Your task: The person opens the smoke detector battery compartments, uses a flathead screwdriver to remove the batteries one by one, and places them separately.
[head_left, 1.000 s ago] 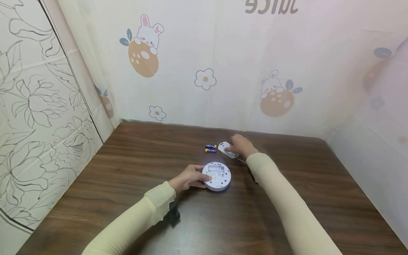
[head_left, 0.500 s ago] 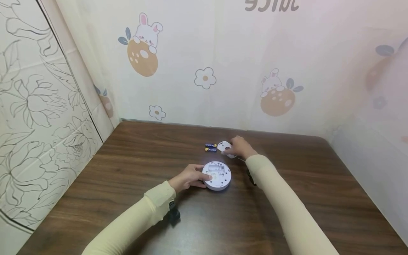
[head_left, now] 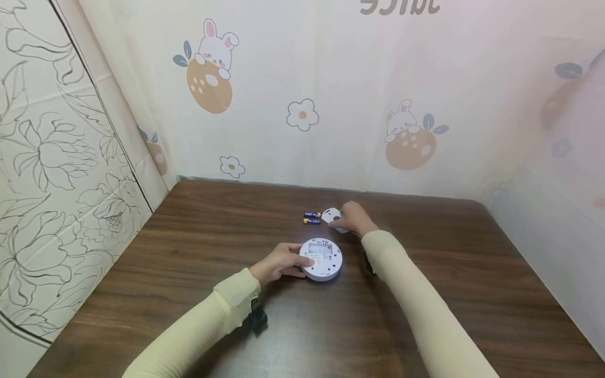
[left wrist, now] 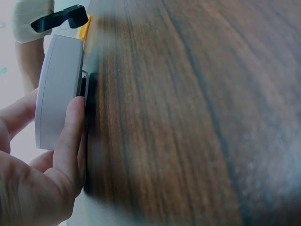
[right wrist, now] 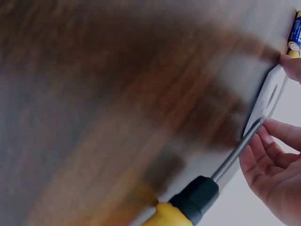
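Note:
My left hand [head_left: 281, 262] grips the left edge of a round white smoke detector [head_left: 326, 270], thumb on its upper face and fingers around its side. An uncovered battery bay [head_left: 320, 248] shows in that face. In the left wrist view, the detector [left wrist: 61, 84] is seen edge-on, close to the table. Farther back and right, my right hand [head_left: 357, 218] holds a flat white mounting plate [head_left: 331, 214] between thumb and fingers, covering part of it. In the right wrist view, the plate [right wrist: 269, 94] is low at the table, with a screwdriver [right wrist: 195, 197] beside the fingers.
Two blue-and-yellow batteries [head_left: 312, 218] lie side by side just left of the plate. The brown wooden table [head_left: 212, 226] ends at a printed curtain [head_left: 340, 115] behind. More patterned fabric [head_left: 52, 157] closes off the left side.
My right hand has shifted slightly left, its thumb sliding toward the near edge of the plate. The left hand and the detector stay almost in place.

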Demonstrator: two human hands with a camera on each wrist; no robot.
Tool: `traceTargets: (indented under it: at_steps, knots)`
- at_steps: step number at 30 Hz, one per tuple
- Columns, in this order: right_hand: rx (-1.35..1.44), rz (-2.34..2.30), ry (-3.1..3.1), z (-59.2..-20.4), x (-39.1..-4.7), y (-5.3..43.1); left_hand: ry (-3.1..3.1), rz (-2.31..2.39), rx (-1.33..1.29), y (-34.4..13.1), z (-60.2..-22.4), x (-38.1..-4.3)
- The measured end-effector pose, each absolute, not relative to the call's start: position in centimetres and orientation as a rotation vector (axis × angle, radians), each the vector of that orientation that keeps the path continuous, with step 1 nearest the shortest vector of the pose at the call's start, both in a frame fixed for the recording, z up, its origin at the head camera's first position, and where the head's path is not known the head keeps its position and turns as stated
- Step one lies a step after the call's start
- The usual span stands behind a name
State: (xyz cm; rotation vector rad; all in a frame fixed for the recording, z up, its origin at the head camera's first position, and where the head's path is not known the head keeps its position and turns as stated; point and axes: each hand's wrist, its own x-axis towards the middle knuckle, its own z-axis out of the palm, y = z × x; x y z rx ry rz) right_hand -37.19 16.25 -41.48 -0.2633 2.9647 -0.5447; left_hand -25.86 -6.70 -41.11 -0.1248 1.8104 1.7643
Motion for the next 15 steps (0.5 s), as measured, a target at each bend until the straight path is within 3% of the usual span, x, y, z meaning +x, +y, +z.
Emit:
traceTargets:
  at_steps: [15]
  knots:
    - [-0.199,-0.560,2.977,-41.52,-36.92,15.95,1.846,1.807,-0.124,-6.38,-40.98,-25.27]
